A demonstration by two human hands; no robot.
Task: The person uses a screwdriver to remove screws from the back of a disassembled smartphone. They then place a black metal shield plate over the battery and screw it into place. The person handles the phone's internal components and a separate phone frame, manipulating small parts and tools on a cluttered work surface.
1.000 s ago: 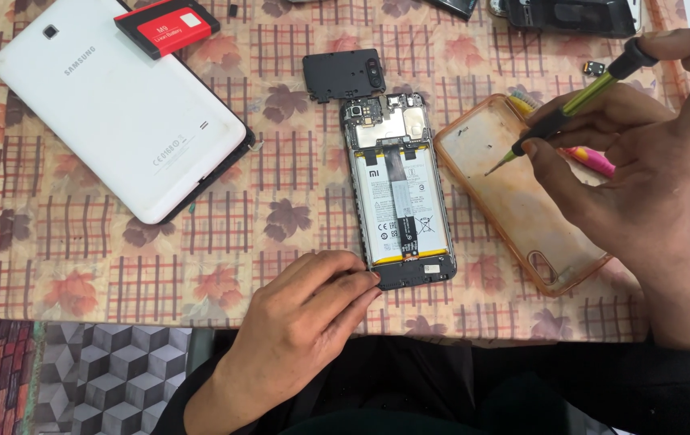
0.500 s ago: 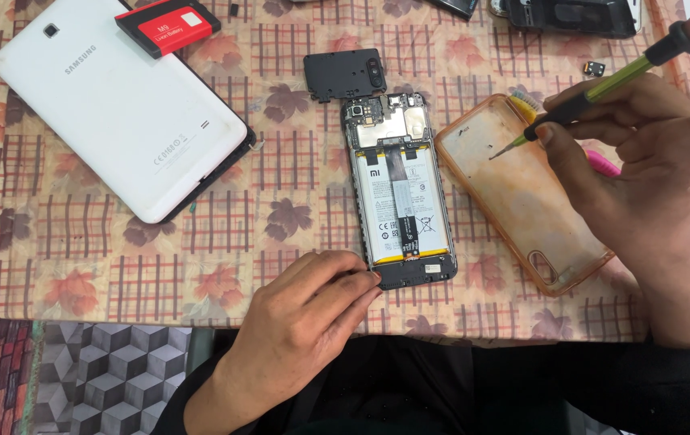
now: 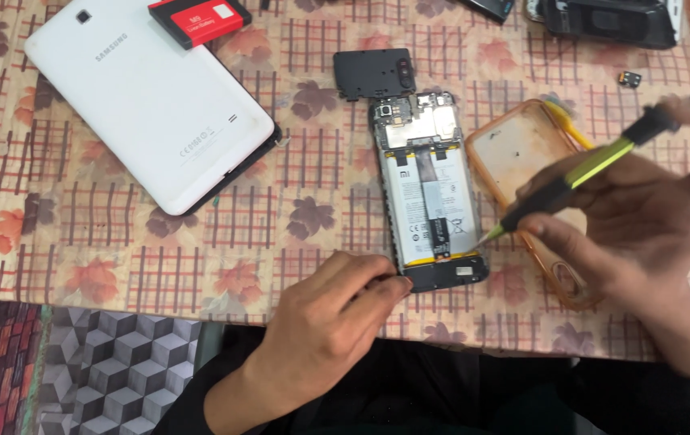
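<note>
Phone [image 3: 430, 193] lies back-off on the table [image 3: 119, 250], 1 black cover [image 3: 373, 74] already out; left hand [image 3: 329, 322] fingertips pin its bottom edge, right hand [image 3: 643, 209] fingers clamp the screwdriver [image 3: 575, 181], tip at the lower right, board still in.

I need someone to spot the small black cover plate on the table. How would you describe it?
Start at the opened phone in the middle of the table. The black plate lies just above its top end. It is small, flat, squarish, unlike the big white tablet to its left.
</note>
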